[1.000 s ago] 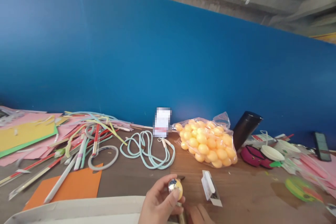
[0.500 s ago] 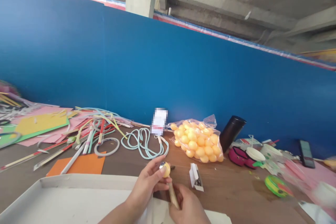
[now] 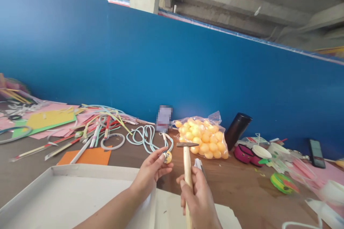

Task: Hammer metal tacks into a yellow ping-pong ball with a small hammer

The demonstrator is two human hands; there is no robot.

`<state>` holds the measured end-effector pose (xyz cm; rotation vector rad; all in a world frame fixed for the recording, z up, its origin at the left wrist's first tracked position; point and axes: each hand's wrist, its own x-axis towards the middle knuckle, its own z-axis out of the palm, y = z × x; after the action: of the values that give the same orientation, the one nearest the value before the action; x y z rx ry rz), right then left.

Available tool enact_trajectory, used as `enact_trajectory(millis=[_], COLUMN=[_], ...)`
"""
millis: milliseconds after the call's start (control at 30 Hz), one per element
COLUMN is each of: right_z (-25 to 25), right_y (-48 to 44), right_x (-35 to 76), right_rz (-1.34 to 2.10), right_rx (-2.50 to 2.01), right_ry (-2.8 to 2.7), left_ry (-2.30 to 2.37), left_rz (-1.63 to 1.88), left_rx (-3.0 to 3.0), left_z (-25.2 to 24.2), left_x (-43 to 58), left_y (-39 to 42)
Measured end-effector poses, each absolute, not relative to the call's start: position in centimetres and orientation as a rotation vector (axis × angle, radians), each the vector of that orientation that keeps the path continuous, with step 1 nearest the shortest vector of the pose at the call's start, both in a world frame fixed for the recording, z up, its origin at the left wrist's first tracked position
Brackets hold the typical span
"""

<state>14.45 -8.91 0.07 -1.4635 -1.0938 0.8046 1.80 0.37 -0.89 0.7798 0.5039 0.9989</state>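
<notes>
My left hand (image 3: pixel 149 170) pinches an orange table tennis ball (image 3: pixel 168 157) between thumb and fingers. Something shiny and metallic sits on the ball's left side; its kind is too small to make out. A small hammer (image 3: pixel 186 161) with a pale wooden handle stands upright in my right hand (image 3: pixel 197 195), its dark head above the fingers. Ball and hammer are apart. Behind my right hand a small white box (image 3: pixel 198 164) shows only in part. Beneath the hands lies white board (image 3: pixel 169 204).
A large white tray (image 3: pixel 94 170) lies front left. Behind my hands stand a clear bag of orange balls (image 3: pixel 205 137) and a black bottle (image 3: pixel 238 130). Paper and strips are heaped left, near an orange sheet (image 3: pixel 92 158). A green tape roll (image 3: pixel 282 183) and phone (image 3: pixel 317 154) lie right.
The hammer has swung upright, its head rising from behind the ball to in front of the bag. My left hand, still on the ball, has moved slightly up and left.
</notes>
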Motion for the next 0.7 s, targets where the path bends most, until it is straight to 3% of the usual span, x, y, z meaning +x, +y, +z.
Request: enact_trajectory(millis=[433, 700], right_z=[-1.1, -1.6], right_y=[-9.8, -8.7], right_x=[14.7, 14.8], right_rz=[0.488, 0.815], right_rx=[-1.633, -1.497], right_ry=[-1.456, -1.167], left_ry=[0.556, 0.634], left_rz=[1.156, 1.198], left_rx=[0.841, 0.847], left_z=[-1.5, -1.6], left_x=[2.1, 2.1], left_y=[0.7, 0.9])
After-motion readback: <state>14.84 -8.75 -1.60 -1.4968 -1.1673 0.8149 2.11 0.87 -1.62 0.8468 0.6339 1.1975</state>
